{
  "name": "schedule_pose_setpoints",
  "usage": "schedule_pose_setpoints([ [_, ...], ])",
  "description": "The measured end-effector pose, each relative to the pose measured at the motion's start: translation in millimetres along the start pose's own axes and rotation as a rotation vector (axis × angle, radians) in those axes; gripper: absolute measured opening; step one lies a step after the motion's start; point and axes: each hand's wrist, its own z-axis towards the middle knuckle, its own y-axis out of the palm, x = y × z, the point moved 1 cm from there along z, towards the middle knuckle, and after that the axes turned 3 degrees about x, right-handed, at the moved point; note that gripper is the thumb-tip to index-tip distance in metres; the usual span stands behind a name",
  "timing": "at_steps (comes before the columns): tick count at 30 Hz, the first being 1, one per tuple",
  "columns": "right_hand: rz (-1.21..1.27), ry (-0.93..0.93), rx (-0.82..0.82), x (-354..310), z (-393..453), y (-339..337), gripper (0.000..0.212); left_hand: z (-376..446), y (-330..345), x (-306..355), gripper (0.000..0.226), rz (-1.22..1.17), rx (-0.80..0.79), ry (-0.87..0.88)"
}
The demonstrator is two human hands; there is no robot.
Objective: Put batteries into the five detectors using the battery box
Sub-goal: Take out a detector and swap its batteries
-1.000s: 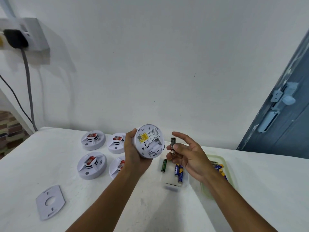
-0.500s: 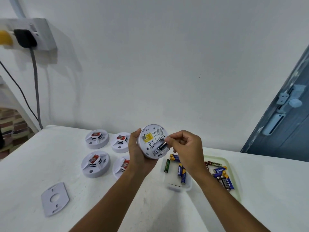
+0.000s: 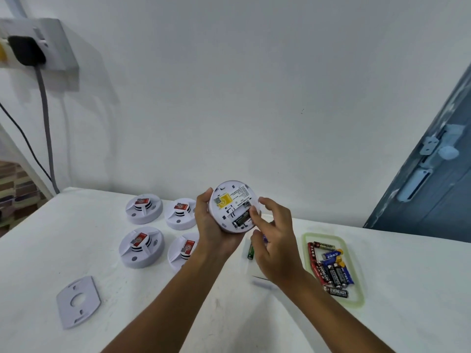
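Held detector: the detector [image 3: 233,207] is being gripped by the left hand [image 3: 211,225], fingers curled round its left rim, its back being turned toward the camera above the table [image 3: 153,314].
Battery in slot: a dark battery [image 3: 241,220] is being seated in the open compartment at the lower right of that back.
Right hand: the right hand [image 3: 276,247] is being kept open, nothing being grasped; one fingertip [image 3: 254,212] is being pressed on the battery's right end.
Battery box: the clear box [image 3: 257,268] is being partly hidden under the right hand, a green battery [image 3: 250,251] showing inside; its lid [image 3: 356,284], just right of it, is being used for more batteries.
Other detectors: four detectors [image 3: 141,247] are being left face-up at the left.
Loose plate: a mounting plate [image 3: 77,301] is lying near left.
Risk, seating: the battery is likely being left proud at one end if pressure is being released early, the spring then pushing it out.
Risk, polarity: whether the poles are being matched cannot be told.
Risk, grip: the detector could be tipped from the left hand if the push is being made off-centre.
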Motion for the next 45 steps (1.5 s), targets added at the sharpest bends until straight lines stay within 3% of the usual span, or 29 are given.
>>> schedule_pose_setpoints([
  [3, -0.018, -0.022, -0.127, 7.0, -1.9, 0.1, 0.040, 2.3, -7.6, -1.7, 0.055, 0.003, 0.012, -0.010],
  [5, 0.194, 0.180, -0.197, 10.5, 5.6, -5.5, 0.039, 4.2, -12.8, -1.6, 0.051, 0.007, 0.014, -0.009],
  [7, 0.349, 0.429, -0.145, 23.3, 14.9, -13.2, 0.033, 6.2, -15.0, -0.4, 0.048, 0.012, 0.003, -0.007],
  [9, 0.221, 0.551, -0.096, 45.3, 23.1, -20.3, 0.032, 8.4, -15.4, 1.6, 0.045, 0.032, -0.007, -0.003],
  [10, 0.105, 0.557, -0.163, 54.3, 26.0, -22.3, 0.032, 8.7, -16.0, 2.2, 0.044, 0.044, -0.009, -0.001],
  [15, -0.538, 0.243, -0.931, 53.8, 24.8, -9.0, 0.031, 8.7, -24.0, 2.5, 0.046, 0.046, 0.002, -0.005],
  [18, -0.752, 0.108, -1.104, 42.9, 18.8, -1.4, 0.014, 7.4, -26.1, -0.6, 0.045, 0.043, -0.006, -0.015],
  [20, -0.831, 0.087, -1.131, 40.3, 15.2, 1.8, 0.030, 6.6, -25.5, -1.4, 0.046, 0.038, -0.011, -0.025],
  [22, -0.835, 0.060, -1.118, 38.7, 13.8, 4.2, 0.034, 5.8, -25.6, -1.2, 0.044, 0.029, -0.005, -0.029],
  [24, -0.729, 0.095, -1.027, 41.6, 14.7, 4.9, 0.014, 5.4, -26.6, -0.6, 0.045, 0.023, 0.002, -0.024],
  [25, -0.569, 0.182, -0.921, 43.9, 15.7, 3.0, 0.004, 5.4, -27.3, -0.2, 0.046, 0.023, 0.004, -0.019],
  [29, 0.407, 0.817, -0.401, 43.6, 27.2, -16.7, 0.028, 5.9, -28.6, 4.7, 0.044, 0.033, 0.020, 0.016],
  [32, 0.786, 0.899, -0.342, 35.3, 29.3, -26.2, 0.045, 6.1, -27.1, 4.4, 0.044, 0.046, 0.031, 0.016],
  [35, 0.765, 0.878, -0.411, 21.1, 27.7, -26.0, 0.045, 5.9, -24.8, 1.6, 0.046, 0.079, 0.043, 0.008],
  [41, 0.469, 0.697, -0.128, 4.1, 30.9, -16.9, 0.018, 2.7, -17.3, -5.9, 0.046, 0.153, 0.057, 0.009],
  [45, 0.347, 0.551, -0.157, 7.7, 25.2, -6.3, 0.006, 0.9, -14.6, -6.6, 0.045, 0.173, 0.075, 0.011],
])
